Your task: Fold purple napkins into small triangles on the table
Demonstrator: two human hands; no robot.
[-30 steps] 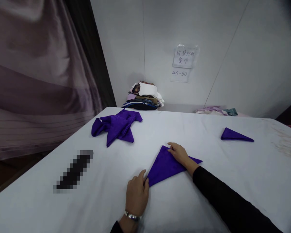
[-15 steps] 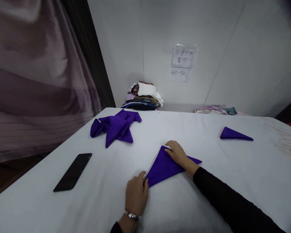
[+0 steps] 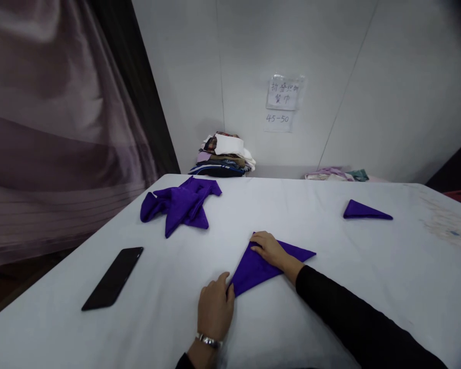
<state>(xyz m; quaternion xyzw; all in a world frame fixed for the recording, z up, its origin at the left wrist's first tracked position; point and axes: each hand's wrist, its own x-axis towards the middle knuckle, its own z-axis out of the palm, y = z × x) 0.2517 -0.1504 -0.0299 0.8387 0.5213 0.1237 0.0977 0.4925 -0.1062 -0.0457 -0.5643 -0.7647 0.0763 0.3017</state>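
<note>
A purple cloth napkin (image 3: 253,269), folded into a triangle, lies flat on the white table (image 3: 330,307) in front of me. My left hand (image 3: 214,310), a watch on its wrist, pinches the triangle's near corner. My right hand (image 3: 269,249) lies flat on the far top corner and presses it down. A heap of unfolded purple napkins (image 3: 179,204) sits at the far left. One small folded purple triangle (image 3: 364,210) rests at the far right.
A black phone (image 3: 113,278) lies on the table to the left. Stacked folded clothes (image 3: 225,155) and more fabric (image 3: 336,174) sit against the white wall behind the table. A mauve curtain (image 3: 54,128) hangs on the left.
My right hand has slid slightly left and toward me along the triangle's top corner. My left hand keeps its hold on the near corner. The view has shifted a little.
</note>
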